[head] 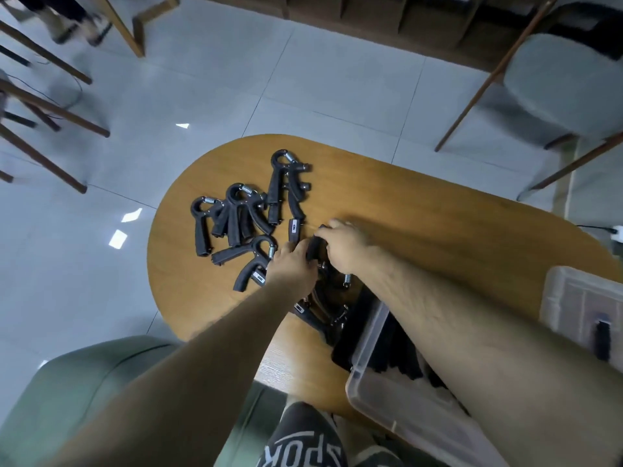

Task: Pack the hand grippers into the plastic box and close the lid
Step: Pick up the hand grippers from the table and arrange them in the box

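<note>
Several black hand grippers [236, 217] with steel springs lie in a loose pile on the left part of the wooden table [421, 210]. My left hand [291, 267] and my right hand [344, 247] meet at the table's middle, both gripping a black hand gripper [313, 249]. More grippers [323, 315] lie under my forearms, beside the clear plastic box [371, 348] at the near right. Dark grippers fill the box, which my right forearm partly hides.
The clear lid [586, 305] with a black latch lies on the table at the far right. A green chair [84, 392] stands at the near left, a grey chair [566, 79] at the back right. Wooden chair legs [50, 106] stand on the tiled floor at left.
</note>
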Demonstrator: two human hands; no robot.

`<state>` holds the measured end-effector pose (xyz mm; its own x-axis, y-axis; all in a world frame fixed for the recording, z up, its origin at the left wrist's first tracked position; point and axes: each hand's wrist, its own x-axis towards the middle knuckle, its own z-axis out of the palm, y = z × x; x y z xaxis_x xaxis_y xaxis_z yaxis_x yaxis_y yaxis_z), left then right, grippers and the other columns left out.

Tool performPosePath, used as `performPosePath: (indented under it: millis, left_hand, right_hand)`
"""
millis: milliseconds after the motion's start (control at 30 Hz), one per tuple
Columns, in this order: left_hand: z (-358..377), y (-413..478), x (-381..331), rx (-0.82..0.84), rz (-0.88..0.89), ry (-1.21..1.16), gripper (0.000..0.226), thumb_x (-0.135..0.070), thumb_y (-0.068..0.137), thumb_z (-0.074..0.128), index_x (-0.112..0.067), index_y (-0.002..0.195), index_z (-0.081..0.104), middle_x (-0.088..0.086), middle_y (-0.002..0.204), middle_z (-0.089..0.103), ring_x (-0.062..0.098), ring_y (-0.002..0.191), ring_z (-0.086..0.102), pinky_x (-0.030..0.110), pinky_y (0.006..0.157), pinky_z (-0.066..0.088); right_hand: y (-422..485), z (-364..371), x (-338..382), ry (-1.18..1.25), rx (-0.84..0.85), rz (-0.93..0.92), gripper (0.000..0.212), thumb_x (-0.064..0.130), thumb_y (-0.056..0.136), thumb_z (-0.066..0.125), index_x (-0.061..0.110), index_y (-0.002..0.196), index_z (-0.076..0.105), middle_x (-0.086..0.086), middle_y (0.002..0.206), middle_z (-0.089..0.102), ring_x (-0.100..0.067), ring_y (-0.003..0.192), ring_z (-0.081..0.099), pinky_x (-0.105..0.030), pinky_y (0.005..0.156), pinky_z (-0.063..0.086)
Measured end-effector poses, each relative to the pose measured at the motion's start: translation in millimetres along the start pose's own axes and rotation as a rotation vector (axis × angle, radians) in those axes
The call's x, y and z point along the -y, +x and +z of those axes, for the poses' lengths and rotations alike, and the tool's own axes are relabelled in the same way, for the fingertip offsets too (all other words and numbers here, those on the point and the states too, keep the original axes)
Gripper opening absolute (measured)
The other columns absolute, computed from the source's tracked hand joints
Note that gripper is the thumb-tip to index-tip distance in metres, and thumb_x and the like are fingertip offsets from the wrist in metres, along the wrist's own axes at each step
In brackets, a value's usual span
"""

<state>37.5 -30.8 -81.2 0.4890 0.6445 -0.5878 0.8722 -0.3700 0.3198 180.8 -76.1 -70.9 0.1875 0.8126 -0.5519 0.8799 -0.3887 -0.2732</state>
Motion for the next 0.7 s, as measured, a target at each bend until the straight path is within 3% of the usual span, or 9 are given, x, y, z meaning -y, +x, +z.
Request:
performPosePath:
  millis: [167, 367, 533, 633, 700]
  left_hand:
    - [3, 16, 10, 0.067, -0.036, -0.031, 0.063, -0.042, 0.1, 0.045, -0.032, 0.158, 0.021, 0.008, 0.154, 0.039, 0.031, 0.139, 0.039, 0.048, 0.108, 0.041]
    - [5, 23, 20, 0.074, -0.041, -0.088, 0.064, -0.041, 0.098, 0.05, -0.036, 0.156, 0.024, 0.006, 0.148, 0.041, 0.031, 0.131, 0.047, 0.047, 0.101, 0.048]
    - [-4, 18, 25, 0.006, -0.019, -0.059, 0.081, -0.061, 0.089, 0.059, -0.038, 0.156, 0.022, 0.004, 0.16, 0.031, 0.031, 0.144, 0.032, 0.049, 0.111, 0.037]
    - [-18, 5, 21, -0.048, 0.047, -0.331, 0.092, -0.068, 0.079, 0.07, -0.035, 0.155, 0.029, -0.002, 0.163, 0.024, 0.024, 0.148, 0.026, 0.047, 0.116, 0.033]
    - [-31, -9, 12, -0.09, 0.113, -0.475, 0.096, -0.062, 0.076, 0.077, -0.032, 0.154, 0.031, -0.008, 0.161, 0.025, 0.015, 0.148, 0.027, 0.044, 0.117, 0.034]
  right_hand:
    - [39, 4, 12, -0.07, 0.115, -0.03, 0.073, -0.009, 0.088, 0.057, 0.029, 0.149, 0.047, -0.003, 0.167, 0.018, -0.035, 0.152, 0.019, -0.042, 0.122, 0.025]
    - [56, 5, 12, -0.237, 0.137, -0.11, 0.042, 0.012, 0.098, 0.053, 0.016, 0.139, 0.055, -0.008, 0.156, 0.038, -0.035, 0.146, 0.03, -0.041, 0.116, 0.03]
    - [30, -14, 4, -0.245, 0.007, -0.15, 0.024, 0.01, 0.097, 0.056, 0.013, 0.121, 0.061, -0.004, 0.129, 0.056, -0.028, 0.124, 0.048, -0.039, 0.089, 0.043]
    - [7, -38, -7, -0.188, -0.059, -0.113, 0.025, 0.01, 0.097, 0.057, 0.011, 0.122, 0.06, -0.004, 0.128, 0.056, -0.03, 0.127, 0.048, -0.042, 0.092, 0.044]
    - [-10, -55, -20, -0.141, -0.122, -0.093, 0.022, 0.01, 0.096, 0.058, 0.01, 0.118, 0.06, -0.003, 0.124, 0.058, -0.029, 0.124, 0.05, -0.044, 0.092, 0.045]
